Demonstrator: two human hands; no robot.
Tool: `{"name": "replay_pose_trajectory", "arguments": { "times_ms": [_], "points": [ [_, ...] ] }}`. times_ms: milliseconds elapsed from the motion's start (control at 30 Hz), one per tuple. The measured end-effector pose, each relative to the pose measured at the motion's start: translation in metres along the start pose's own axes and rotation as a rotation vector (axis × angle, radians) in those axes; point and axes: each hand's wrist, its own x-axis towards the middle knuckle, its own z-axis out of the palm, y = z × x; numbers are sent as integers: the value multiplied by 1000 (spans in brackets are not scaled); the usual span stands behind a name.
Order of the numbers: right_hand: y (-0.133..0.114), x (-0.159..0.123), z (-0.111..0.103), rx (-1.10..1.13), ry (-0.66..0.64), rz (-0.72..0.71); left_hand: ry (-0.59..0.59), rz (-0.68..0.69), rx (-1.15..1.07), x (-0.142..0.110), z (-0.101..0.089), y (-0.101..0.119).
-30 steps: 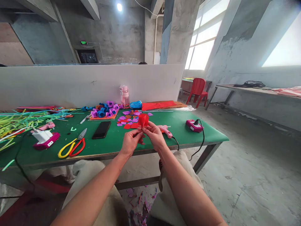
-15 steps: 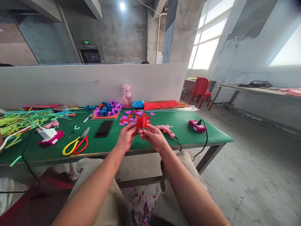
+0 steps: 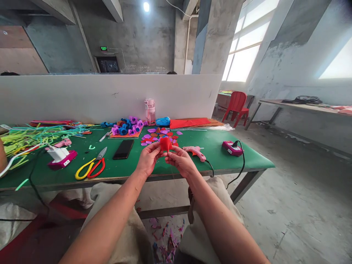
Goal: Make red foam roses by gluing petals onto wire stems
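Observation:
A small red paper flower (image 3: 165, 144) is held up between my two hands, over the front part of the green table (image 3: 220, 137). My left hand (image 3: 149, 158) pinches it from the left side. On the other side, my right hand (image 3: 180, 160) is closed on its base with thumb and fingers. A thin strand hangs below the flower. Behind it lie loose purple, red and brown petals (image 3: 153, 135). To the right of my right hand rests a pink glue gun (image 3: 195, 152) with a black cord.
Scissors (image 3: 93, 165), a black phone (image 3: 123, 149) and a white plug on a magenta block (image 3: 62, 158) lie to the left. Farther back are finished purple and blue flowers (image 3: 126, 126), a pink bottle (image 3: 150, 111) and red sheets (image 3: 189, 123). Another magenta block (image 3: 232, 147) sits right.
The view has shifted slightly, so the table and its things appear a little farther right. Both hands keep hold of the red flower, nearly unmoved.

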Motion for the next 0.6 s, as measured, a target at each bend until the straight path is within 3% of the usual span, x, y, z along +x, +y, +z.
{"name": "replay_pose_trajectory", "arguments": {
  "times_ms": [600],
  "points": [
    [0, -1, 0, 39, -14, 67, -1, 30, 104, 5, -10, -2]
  ]
}}
